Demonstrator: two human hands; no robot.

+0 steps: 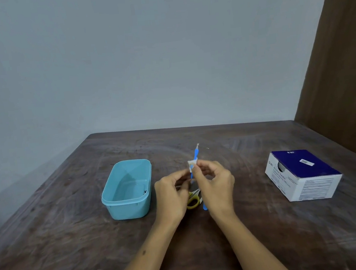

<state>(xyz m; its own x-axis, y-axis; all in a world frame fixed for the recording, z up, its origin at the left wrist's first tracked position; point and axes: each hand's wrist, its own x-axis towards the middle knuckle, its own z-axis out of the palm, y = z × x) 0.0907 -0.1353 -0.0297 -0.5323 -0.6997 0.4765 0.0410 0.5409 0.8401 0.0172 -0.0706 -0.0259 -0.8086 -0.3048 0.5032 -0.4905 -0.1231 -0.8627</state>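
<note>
Pinching white swab (192,164) round upright blue tool (196,154) with right hand (215,181) for wiping; steadying shaft, left hand (172,193) pinching.

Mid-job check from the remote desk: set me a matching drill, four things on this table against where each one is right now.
Things:
1 blue tool
2 yellow-handled scissors
3 light blue tub
4 swab box

Places:
A on the table, far right
B on the table, left of the hands
C raised between left hand and right hand, white wipe pinched round it
D flat on the table, partly hidden under the hands

Pairs: 1-C, 2-D, 3-B, 4-A
</note>
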